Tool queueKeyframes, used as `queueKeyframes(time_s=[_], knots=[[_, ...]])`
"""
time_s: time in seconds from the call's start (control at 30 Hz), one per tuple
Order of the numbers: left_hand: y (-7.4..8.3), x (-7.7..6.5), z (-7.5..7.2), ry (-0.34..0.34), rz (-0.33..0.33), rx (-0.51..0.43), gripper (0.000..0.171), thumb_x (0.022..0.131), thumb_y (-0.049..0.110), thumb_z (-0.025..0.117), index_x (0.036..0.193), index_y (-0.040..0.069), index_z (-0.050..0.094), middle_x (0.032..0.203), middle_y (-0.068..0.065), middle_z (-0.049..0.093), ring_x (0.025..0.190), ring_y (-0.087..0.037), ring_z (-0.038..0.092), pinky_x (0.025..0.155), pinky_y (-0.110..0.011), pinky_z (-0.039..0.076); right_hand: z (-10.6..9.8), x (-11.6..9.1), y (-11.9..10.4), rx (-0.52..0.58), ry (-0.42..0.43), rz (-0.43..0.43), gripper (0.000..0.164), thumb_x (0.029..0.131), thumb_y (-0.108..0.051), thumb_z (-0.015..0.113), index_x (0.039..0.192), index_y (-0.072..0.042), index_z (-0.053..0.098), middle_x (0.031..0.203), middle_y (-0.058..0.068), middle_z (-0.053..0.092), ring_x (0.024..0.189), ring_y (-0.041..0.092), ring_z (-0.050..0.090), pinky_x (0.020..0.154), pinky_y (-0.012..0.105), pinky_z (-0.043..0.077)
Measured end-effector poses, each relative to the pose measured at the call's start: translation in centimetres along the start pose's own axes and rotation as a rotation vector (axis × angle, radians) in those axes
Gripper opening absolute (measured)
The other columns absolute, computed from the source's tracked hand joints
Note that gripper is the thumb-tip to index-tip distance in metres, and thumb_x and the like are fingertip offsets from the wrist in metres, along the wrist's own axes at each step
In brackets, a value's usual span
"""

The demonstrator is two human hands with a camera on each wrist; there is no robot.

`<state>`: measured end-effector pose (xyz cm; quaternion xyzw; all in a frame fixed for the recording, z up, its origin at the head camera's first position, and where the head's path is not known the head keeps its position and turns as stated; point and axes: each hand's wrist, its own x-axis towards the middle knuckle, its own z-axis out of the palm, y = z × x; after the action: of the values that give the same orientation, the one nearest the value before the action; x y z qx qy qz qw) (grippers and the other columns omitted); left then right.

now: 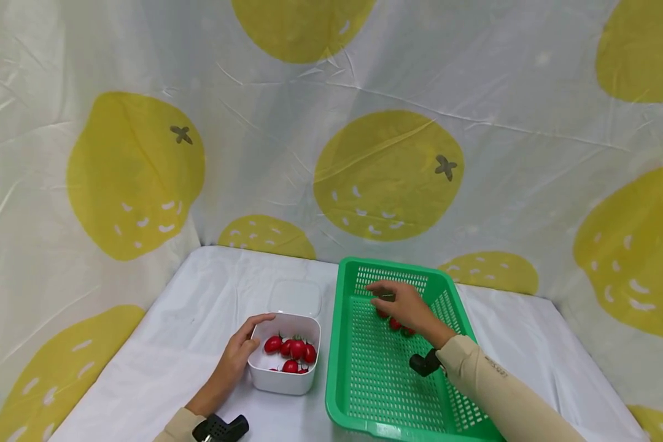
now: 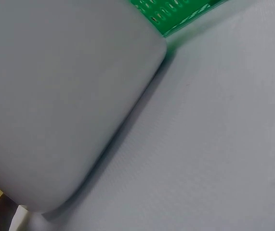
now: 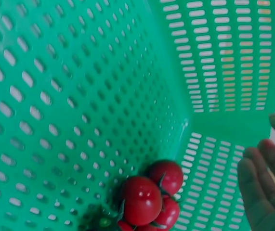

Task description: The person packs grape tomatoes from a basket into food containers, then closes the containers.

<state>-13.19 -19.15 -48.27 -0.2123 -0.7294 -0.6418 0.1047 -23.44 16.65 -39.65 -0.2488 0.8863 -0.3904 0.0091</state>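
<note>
A white square container (image 1: 280, 382) stands on the table with several small red tomatoes (image 1: 297, 350) in it, some with green stems. My left hand (image 1: 236, 353) holds it at the far left corner, fingers along the rim; its pale outer wall (image 2: 70, 96) fills much of the left wrist view. To the right is a green perforated basket (image 1: 334, 368). Over its far part my right hand (image 1: 406, 305) hovers, fingers loosely bent and holding nothing. Below that hand, a cluster of red tomatoes (image 3: 141, 199) lies on the basket floor, partly hidden by the hand in the head view.
Behind the white container a translucent lid (image 1: 295, 298) lies flat on the white tablecloth (image 1: 199, 319). A curtain with yellow lemon prints (image 1: 389, 175) hangs behind the table and along its left side.
</note>
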Motion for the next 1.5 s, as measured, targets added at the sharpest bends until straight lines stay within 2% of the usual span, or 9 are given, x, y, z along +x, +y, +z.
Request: queueKeyframes(time_s=[0.07,0.13,0.3,0.43,0.53,0.77,1.1,1.33,1.5], knots=[[0.0,0.0,0.0,0.010,-0.027,0.008,0.048,0.093,-0.004,0.035,0.135,0.010,0.051,0.138,-0.012,0.050,0.136,-0.008,0.034,0.109,-0.010,0.015,-0.1,0.1,0.1,-0.029,0.002,0.016,0.027,0.092,-0.015,0.067,0.119,-0.017,0.066,0.119,0.008,0.065,0.106,0.028,0.064,0.087,0.041,0.053],[0.0,-0.1,0.0,0.015,-0.051,0.008,0.048,0.092,-0.004,0.035,0.135,0.011,0.051,0.138,-0.010,0.050,0.138,-0.013,0.033,0.108,-0.010,0.016,-0.1,0.2,0.3,-0.042,-0.003,0.032,0.027,0.091,-0.013,0.067,0.119,-0.015,0.066,0.120,0.011,0.065,0.106,0.030,0.064,0.088,0.042,0.052],[-0.1,0.0,-0.1,0.013,-0.055,0.009,0.049,0.092,-0.004,0.035,0.136,0.011,0.051,0.138,-0.008,0.050,0.138,-0.015,0.032,0.109,-0.010,0.016,-0.2,0.3,1.0,-0.062,-0.006,0.040,0.028,0.090,-0.009,0.067,0.119,-0.008,0.066,0.121,0.015,0.064,0.105,0.032,0.064,0.086,0.044,0.053],[0.0,0.1,-0.1,0.007,-0.069,0.009,0.049,0.092,-0.004,0.035,0.136,0.012,0.051,0.138,-0.008,0.050,0.137,-0.008,0.032,0.108,-0.010,0.016,-0.1,0.3,1.7,-0.107,-0.005,0.045,0.028,0.090,-0.007,0.067,0.118,-0.006,0.066,0.119,0.014,0.064,0.102,0.031,0.065,0.082,0.044,0.054],[0.1,0.1,-0.2,-0.001,-0.054,-0.002,0.049,0.093,-0.004,0.034,0.136,0.011,0.050,0.139,-0.009,0.049,0.137,-0.008,0.032,0.108,-0.010,0.016,0.1,0.3,2.1,-0.143,-0.007,0.046,0.028,0.090,-0.006,0.067,0.117,-0.005,0.066,0.117,0.014,0.065,0.100,0.031,0.065,0.080,0.043,0.055],[-0.3,0.1,-0.2,0.000,0.043,-0.004,0.048,0.091,-0.007,0.033,0.135,0.004,0.050,0.136,-0.018,0.050,0.136,-0.011,0.035,0.109,-0.012,0.017,0.5,0.2,2.6,-0.170,-0.041,0.007,0.026,0.089,-0.005,0.067,0.115,-0.002,0.067,0.110,0.016,0.067,0.095,0.029,0.066,0.077,0.041,0.055],[-0.5,0.0,-0.2,-0.003,0.010,0.010,0.049,0.091,-0.005,0.034,0.135,0.008,0.051,0.137,-0.015,0.050,0.136,-0.007,0.035,0.109,-0.011,0.016,1.5,0.2,2.8,-0.228,-0.077,0.008,0.023,0.087,-0.004,0.069,0.110,-0.003,0.070,0.105,0.011,0.069,0.095,0.029,0.065,0.078,0.043,0.054],[-0.2,0.0,-0.2,-0.003,0.026,0.002,0.048,0.092,-0.006,0.034,0.135,0.006,0.050,0.137,-0.017,0.050,0.136,-0.008,0.035,0.109,-0.011,0.016,2.0,0.2,3.0,-0.253,-0.107,-0.078,0.023,0.083,-0.002,0.071,0.106,0.000,0.070,0.102,0.010,0.069,0.093,0.028,0.064,0.079,0.043,0.054],[-0.1,0.1,-0.2,-0.004,0.031,-0.002,0.048,0.092,-0.007,0.034,0.136,0.005,0.050,0.137,-0.017,0.050,0.136,-0.009,0.035,0.110,-0.011,0.016,2.2,0.4,3.1,-0.274,-0.106,-0.067,0.025,0.082,-0.002,0.072,0.106,-0.001,0.071,0.102,0.008,0.069,0.093,0.026,0.064,0.080,0.043,0.053]])
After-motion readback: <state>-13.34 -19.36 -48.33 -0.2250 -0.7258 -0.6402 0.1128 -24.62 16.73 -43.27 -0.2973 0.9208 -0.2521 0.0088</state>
